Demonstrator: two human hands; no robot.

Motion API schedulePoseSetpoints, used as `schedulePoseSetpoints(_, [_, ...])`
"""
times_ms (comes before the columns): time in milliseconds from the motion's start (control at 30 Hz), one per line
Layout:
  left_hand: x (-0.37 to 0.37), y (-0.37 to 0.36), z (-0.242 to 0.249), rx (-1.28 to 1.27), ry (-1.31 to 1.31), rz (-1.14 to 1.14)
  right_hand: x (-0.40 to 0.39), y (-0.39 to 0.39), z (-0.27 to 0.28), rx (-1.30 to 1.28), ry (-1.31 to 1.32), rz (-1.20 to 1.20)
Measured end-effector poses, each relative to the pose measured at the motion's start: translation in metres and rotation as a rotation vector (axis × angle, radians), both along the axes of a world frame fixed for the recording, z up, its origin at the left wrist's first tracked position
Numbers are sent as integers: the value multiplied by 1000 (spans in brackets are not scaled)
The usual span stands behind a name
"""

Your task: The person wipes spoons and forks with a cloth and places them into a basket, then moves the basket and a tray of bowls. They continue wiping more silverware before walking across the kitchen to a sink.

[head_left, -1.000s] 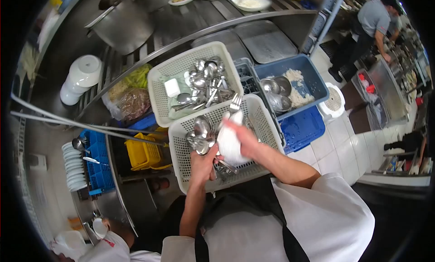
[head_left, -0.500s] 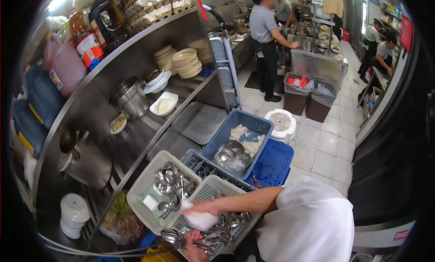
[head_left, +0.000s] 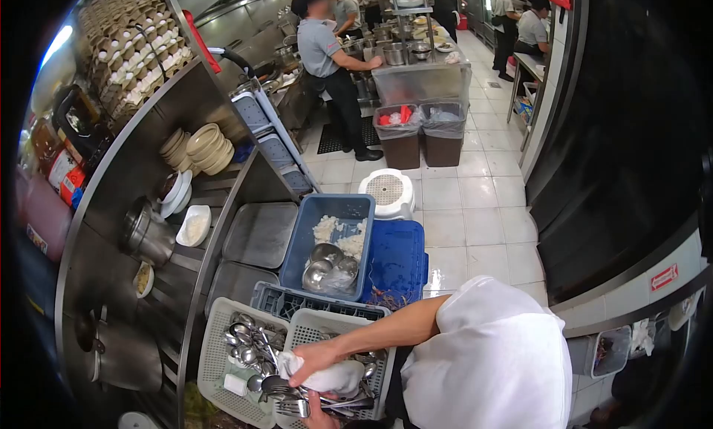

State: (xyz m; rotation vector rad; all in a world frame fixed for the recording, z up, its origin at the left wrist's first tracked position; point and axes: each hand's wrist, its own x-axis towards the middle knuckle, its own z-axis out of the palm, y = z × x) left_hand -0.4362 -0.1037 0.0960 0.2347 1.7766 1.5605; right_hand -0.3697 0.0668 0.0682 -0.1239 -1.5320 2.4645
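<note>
— Right hand [head_left: 316, 355]?
— Fingers closed on a white cloth [head_left: 327, 375], bunched over the near white basket [head_left: 316, 331]. Wrapped round cutlery there, spoon [head_left: 273, 385] sticking out just left of the cloth.

— Left hand [head_left: 318, 420]?
— Barely in view at the bottom edge, right below the cloth, under a bundle of forks and spoons [head_left: 308, 407]. Cannot tell whether the fingers are wide or closed.

— Around the basket?
— Second white basket [head_left: 215, 355] touching it on the left, full of spoons and ladles [head_left: 249, 344]. Grey crate [head_left: 297, 303] just behind. Blue tub [head_left: 330, 214] beyond that, with metal bowls [head_left: 327, 266] and rice [head_left: 338, 232] inside. Blue crate [head_left: 397, 258] right of the tub, white stool [head_left: 386, 191] behind it.

— Farther off?
— Steel shelves [head_left: 223, 199] left of the basket, carrying stacked plates [head_left: 204, 147], a pot [head_left: 148, 232] and a white dish [head_left: 194, 225]. Other people well beyond the tub, one in a grey shirt [head_left: 327, 65] at a steel desk [head_left: 420, 73], two bins [head_left: 423, 136] in front of it.
</note>
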Motion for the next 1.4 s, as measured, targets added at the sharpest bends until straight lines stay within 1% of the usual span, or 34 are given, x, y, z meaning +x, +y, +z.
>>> schedulePoseSetpoints(33, [-7, 1, -19, 5, 112, 20, -2, 3, 6, 50, -20, -48])
schedulePoseSetpoints(67, [-4, 3, -15, -56, 115, 92, -3, 2, 10, -84, -45, -86])
schedulePoseSetpoints(100, [-1, 7, -10, -114, 120, 164, -4, -3, 16, -82, -46, -83])
schedulePoseSetpoints(167, [-16, 4, -22, -168, 116, 152, -4, -10, 24, -497, -92, -349])
schedulePoseSetpoints(200, [-22, 5, -27, -249, 180, 149, -3, -16, 16, -398, -173, -318])
schedulePoseSetpoints(233, [-22, 0, -33, -248, 180, 149, -4, -17, 13, -396, -173, -318])
schedulePoseSetpoints(300, [9, 1, 4, 80, 520, 89, -7, -18, 3, -402, -242, -175])
schedulePoseSetpoints(333, [8, 0, 3, -1, 336, 103, -15, -6, -7, -374, -274, -158])
schedulePoseSetpoints(367, [7, -1, 2, -1, 337, 104, -24, 4, -15, -373, -272, -156])
schedulePoseSetpoints(433, [-3, -10, -7, -142, 226, 158, -38, 14, -22, -590, -199, -363])
schedulePoseSetpoints(467, [-24, -20, -34, -123, 237, 106, -25, 16, -10, -661, -161, -393])
schedulePoseSetpoints(500, [-33, -24, -42, -123, 242, 110, -17, 7, -4, -661, -158, -388])
schedulePoseSetpoints(567, [-37, -28, -50, -86, 350, 17, 0, -6, 1, -146, -162, -364])
schedulePoseSetpoints(600, [-27, -21, -38, -187, 345, 60, -8, -8, -16, 114, -277, -311])
schedulePoseSetpoints(633, [-13, -16, -16, -189, 340, 64, -24, -15, -44, 657, -239, -632])
schedulePoseSetpoints(667, [2, -13, 12, -112, 313, 46, -28, 1, -47, 634, -115, -420])
schedulePoseSetpoints(700, [9, -10, 25, -34, 287, 26, -27, 18, -39, 607, 9, -210])
schedulePoseSetpoints(733, [-15, -21, 3, 76, 372, -77, -21, 29, -33, 608, 10, -208])
schedulePoseSetpoints(767, [-27, -24, -4, 73, 371, -80, -11, 34, -22, 592, -61, -167])
schedulePoseSetpoints(800, [-35, -26, -8, 31, 402, -141, -4, 33, -15, 575, -132, -121])
schedulePoseSetpoints(833, [-38, -26, -11, -5, 432, -194, 0, 24, -10, 578, -132, -114])
schedulePoseSetpoints(867, [-18, -18, 7, 114, 409, -109, 2, 13, -8, 125, -176, -208])
schedulePoseSetpoints(900, [-15, -16, 4, 118, 408, -103, 0, 3, -12, -330, -215, -297])
schedulePoseSetpoints(933, [-14, -11, -3, 56, 326, -85, -7, -9, -22, -681, -168, -267])
schedulePoseSetpoints(967, [-14, -7, -10, -9, 243, -70, -4, -9, -18, -680, -170, -267])
schedulePoseSetpoints(1033, [-12, -4, -25, -401, 449, -52, 2, -15, -15, -540, -166, -142])
schedulePoseSetpoints(1067, [-11, -4, -21, -292, 358, -120, 6, -19, -14, -476, -164, -79])
schedulePoseSetpoints(1100, [-6, 0, -12, -177, 263, -180, 5, -10, -13, -502, -92, -100])
schedulePoseSetpoints(1133, [4, 4, 0, -250, 285, -148, -4, -5, -19, -507, -123, -172])
schedulePoseSetpoints(1167, [0, 3, -12, -249, 286, -146, -11, 1, -25, -507, -151, -248])
schedulePoseSetpoints(1200, [-5, 2, -30, -160, 197, -68, -11, 4, -25, -506, -149, -250])
schedulePoseSetpoints(1233, [-10, -1, -46, -74, 106, 12, -11, 7, -26, -578, -178, -263])
schedulePoseSetpoints(1267, [-6, 0, -35, -49, 108, -18, -12, 7, -28, -651, -209, -271])
schedulePoseSetpoints(1400, [-12, -12, -49, -33, 97, 12, -13, 2, -38, -765, -190, -215])
